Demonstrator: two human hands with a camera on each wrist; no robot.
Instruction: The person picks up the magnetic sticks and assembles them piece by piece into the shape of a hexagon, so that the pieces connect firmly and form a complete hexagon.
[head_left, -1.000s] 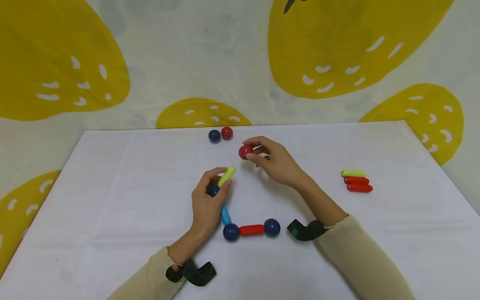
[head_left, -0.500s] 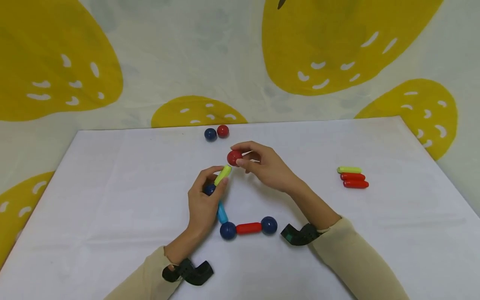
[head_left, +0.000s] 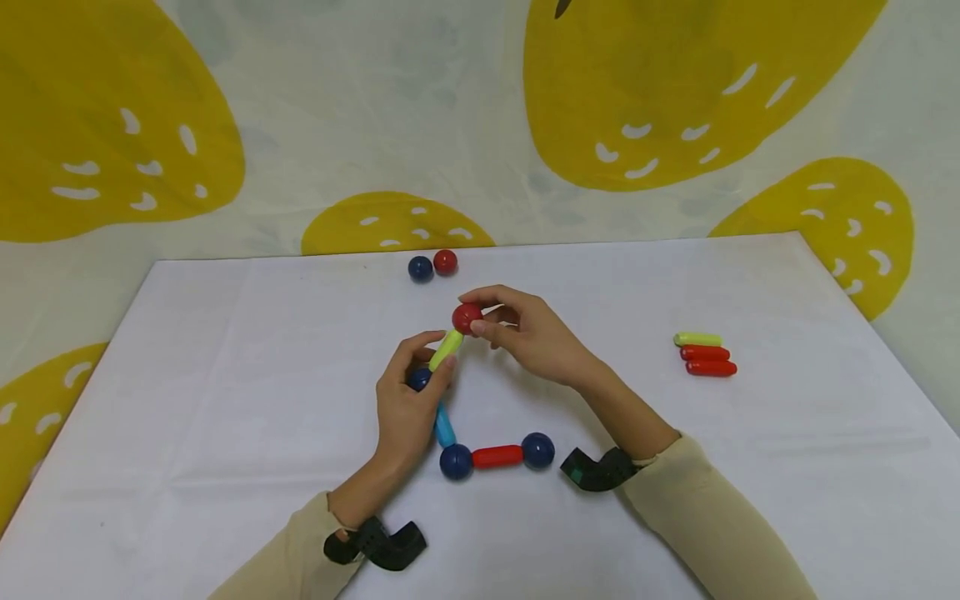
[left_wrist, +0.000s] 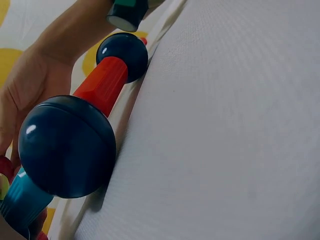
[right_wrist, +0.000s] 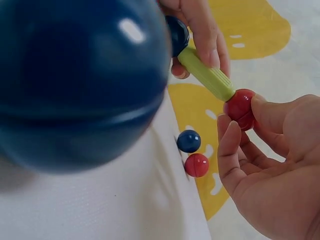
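My left hand [head_left: 408,400] pinches a yellow-green rod [head_left: 446,351] and the dark blue ball [head_left: 419,379] at its lower end. From that ball a light blue rod [head_left: 445,426] runs down to a second dark blue ball [head_left: 456,462]. A red rod [head_left: 497,457] joins this one to a third dark blue ball [head_left: 537,451] on the right. Between thumb and fingers my right hand [head_left: 532,337] holds a red ball [head_left: 467,318]. In the right wrist view the red ball [right_wrist: 240,108] touches the free end of the yellow-green rod [right_wrist: 207,75].
A loose blue ball [head_left: 421,268] and a loose red ball [head_left: 446,262] sit side by side near the table's back edge. On the right lie a yellow-green rod [head_left: 697,339] and two red rods [head_left: 708,360]. White cloth covers the table [head_left: 262,400].
My right hand has brought the red ball left and slightly down, from apart to touching the tip of the yellow-green rod. The left hand keeps its hold; the whole view has shifted slightly.
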